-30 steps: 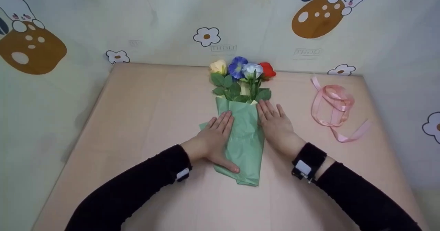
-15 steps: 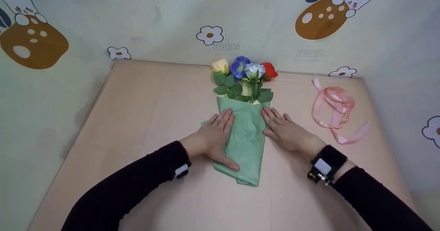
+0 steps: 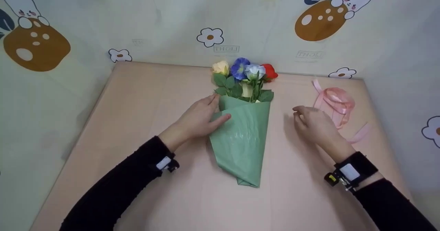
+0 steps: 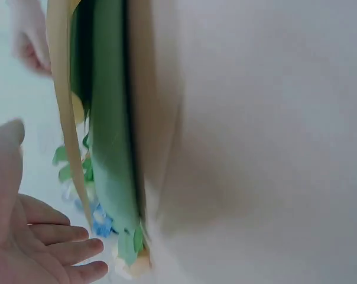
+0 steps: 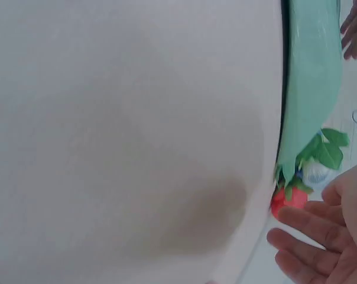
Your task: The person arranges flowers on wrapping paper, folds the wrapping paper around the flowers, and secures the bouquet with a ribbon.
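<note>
A bouquet of artificial flowers (image 3: pixel 240 68), yellow, blue, pale blue and red, lies on the table wrapped in green paper (image 3: pixel 242 138). The paper's front flap stands loose along its left side, showing a cream inner side (image 4: pixel 63 89) in the left wrist view. At the wrap's upper left edge is my left hand (image 3: pixel 197 116), with fingers extended and the thumb over the flap. My right hand (image 3: pixel 316 122) hovers right of the bouquet, its fingers loosely bent and holding nothing. It partly covers a pink ribbon (image 3: pixel 340 100) in the head view.
The pinkish table (image 3: pixel 158 97) meets a patterned wall covering (image 3: pixel 165 21) right behind the flower heads. More such covering hangs at both sides. A loose tail (image 3: pixel 359 133) of the ribbon trails toward the table's right edge.
My right hand has left the paper's right edge and moved right toward the ribbon. My left hand has lifted off the paper's front to its upper left edge, and the flap has sprung wider.
</note>
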The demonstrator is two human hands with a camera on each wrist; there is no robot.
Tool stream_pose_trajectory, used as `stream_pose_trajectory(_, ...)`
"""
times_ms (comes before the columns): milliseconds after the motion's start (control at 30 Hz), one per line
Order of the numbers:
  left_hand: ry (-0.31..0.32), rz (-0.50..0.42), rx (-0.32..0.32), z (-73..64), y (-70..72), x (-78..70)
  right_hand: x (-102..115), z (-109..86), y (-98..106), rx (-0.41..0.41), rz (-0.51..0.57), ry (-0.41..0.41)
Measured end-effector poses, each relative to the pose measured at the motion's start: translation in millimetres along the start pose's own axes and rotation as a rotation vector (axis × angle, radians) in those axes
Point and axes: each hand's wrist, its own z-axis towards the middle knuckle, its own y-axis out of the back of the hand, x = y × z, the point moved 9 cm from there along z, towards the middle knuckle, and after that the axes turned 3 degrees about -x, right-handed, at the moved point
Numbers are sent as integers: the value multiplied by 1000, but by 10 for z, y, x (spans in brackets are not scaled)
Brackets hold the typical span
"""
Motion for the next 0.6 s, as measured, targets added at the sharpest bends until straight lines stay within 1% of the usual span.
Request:
stream_pose_trajectory(67, 5, -24, -70, -11, 121, 37, -99, -25, 60, -3, -2, -32)
stream_pose_trajectory(133, -3, -49, -114, -40, 196, 59, -192, -53, 102, 1, -3, -65)
stream_pose_trajectory(200, -47, -59, -130, -76, 216, 43, -260, -85, 123, 5, -5, -85)
stream_pose_trajectory(267, -97, -59, -119, -127, 180, 15, -281, -119, 103, 13, -1, -85)
stream_pose_trajectory(367, -166, -24, -89, -205, 72, -39, -187, -174, 10, 32, 28, -38)
stream_pose_trajectory(467, -177, 29, -77, -265, -37, -44, 17, -235, -131, 56, 70, 33)
stream_pose_trajectory(600, -169, 100, -57, -335, -173, -36, 329, -337, -312, 98, 106, 107)
